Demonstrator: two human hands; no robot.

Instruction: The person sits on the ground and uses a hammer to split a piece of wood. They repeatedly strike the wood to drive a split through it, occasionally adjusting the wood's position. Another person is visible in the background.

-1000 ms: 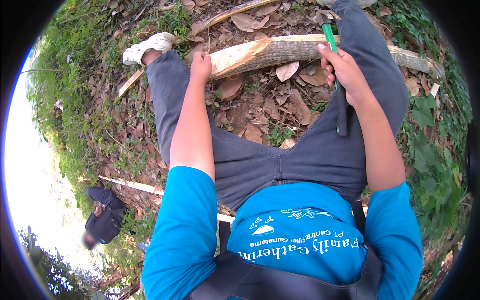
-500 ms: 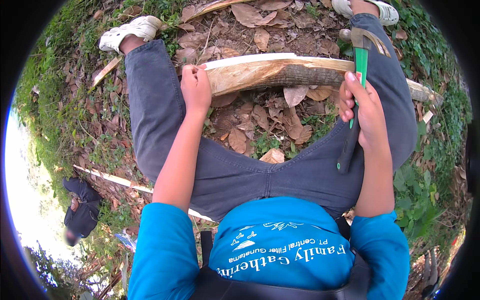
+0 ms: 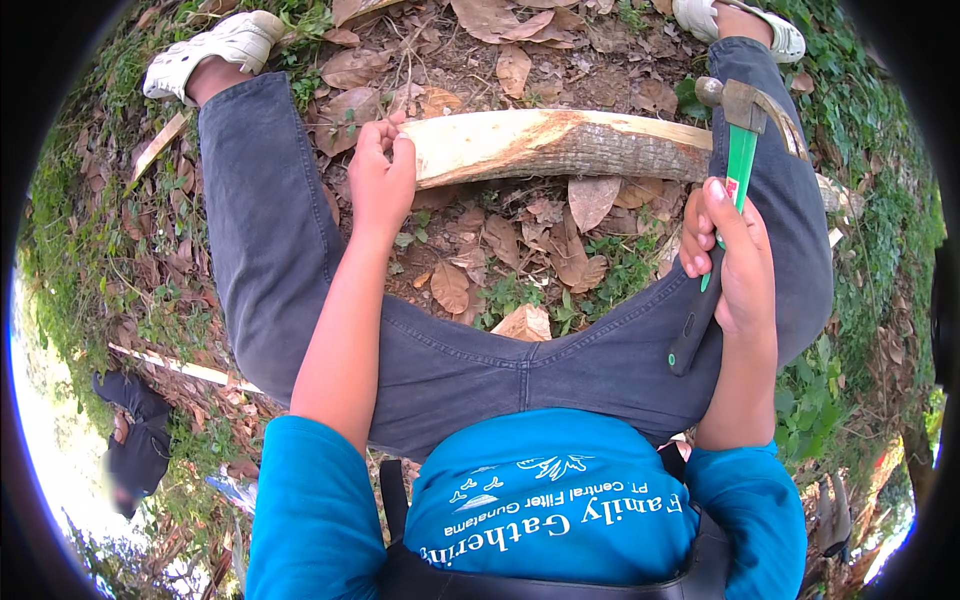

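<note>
A split log, pale cut wood on its top and rough bark along its near side, lies crosswise between my legs. At its left end my left hand is closed, thumb against the wood and fingers curled on the far side, where the tips are partly hidden. My right hand is wrapped around a claw hammer with a green and black handle. The hammer points up and away over my right thigh. Its metal head hangs above the log's right part, apart from the wood.
Dry brown leaves and green plants cover the ground. A small wood block lies close to my lap. Thin wood strips lie at the left, one near my left shoe. A person in dark clothes is farther off at the left.
The bright white strip along the log's far edge no longer shows. My left hand has shifted slightly left, and my left leg outward. The hammer head has moved a little right and nearer.
</note>
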